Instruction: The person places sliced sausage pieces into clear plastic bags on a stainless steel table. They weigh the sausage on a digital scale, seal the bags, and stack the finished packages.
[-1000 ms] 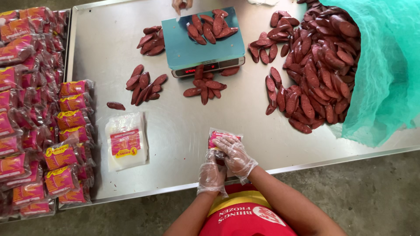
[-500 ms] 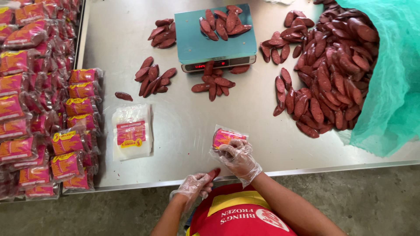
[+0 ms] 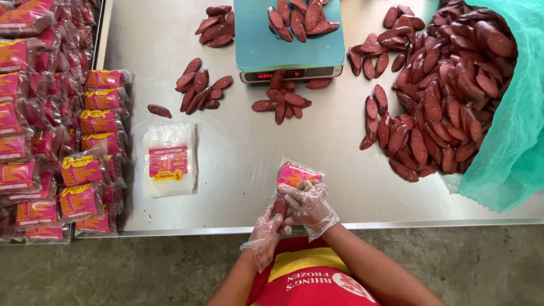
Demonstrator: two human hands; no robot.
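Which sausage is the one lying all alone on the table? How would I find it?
Start at the blue scale at the top of the steel table and look left to the loose cluster of sausages near the stacked packets. Just left of that cluster, above the flat pile of empty bags, lies the single sausage. It touches no other sausage.

Food-packing workshop: steel table (image 3: 238,153), weighing scale (image 3: 289,48) (digital), heaped sausages (image 3: 447,96), stacked packets (image 3: 51,141).
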